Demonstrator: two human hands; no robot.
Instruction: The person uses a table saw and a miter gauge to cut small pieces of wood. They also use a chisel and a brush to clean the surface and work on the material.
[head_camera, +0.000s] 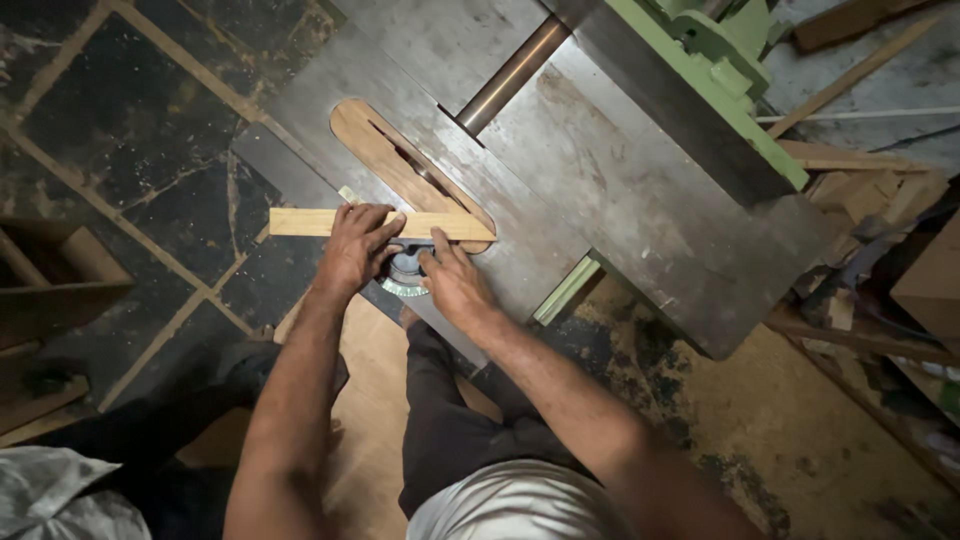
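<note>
While the left hand (355, 245) presses curled fingers (375, 218) down on the wooden strip (300, 222) lying across the saw table (620, 190), the right hand (452, 280) spreads loosely against the round gauge (405, 270) below it, fingertips touching the strip.

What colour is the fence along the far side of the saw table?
Light green fence, clearest in the head view.

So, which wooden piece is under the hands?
The long pale strip lying across the saw table, pressed by the left hand; other wood pieces lie far right.
</note>
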